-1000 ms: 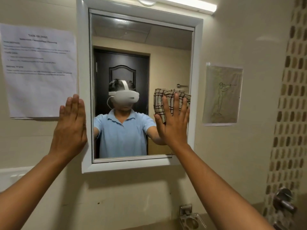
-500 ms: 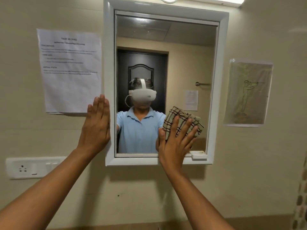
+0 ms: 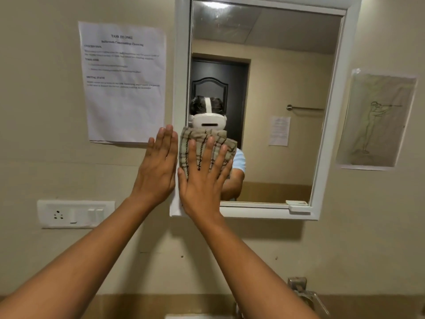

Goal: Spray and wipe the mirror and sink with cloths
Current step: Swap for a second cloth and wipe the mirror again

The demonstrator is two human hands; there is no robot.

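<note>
Right hand (image 3: 202, 180) spread flat, fingers fanned, pinning the checked cloth (image 3: 207, 146) against the lower left corner of the mirror (image 3: 276, 88); not curled around the fabric, only pressing it to the glass by palm and fingertips. Left hand (image 3: 157, 166) just beside it, open and empty, laid flat on the wall with its fingers touching the white mirror frame (image 3: 181, 65), seemingly as a brace. Cloth bunched into loose folds above the fingers, partly over the glass and partly lapping the frame's inner edge. Soft, light and limp by the look of it: likely to slide easily over smooth glass, to crumple under uneven pressure, and to drop if the palm lifts. Best controlled with broad, even pressure through its middle, or pinched at a folded edge for carrying. Farther left, a printed notice (image 3: 124, 81) and a socket plate (image 3: 76, 214); right of the mirror, a taped drawing (image 3: 377, 120). Sink barely visible at the near bottom edge.
</note>
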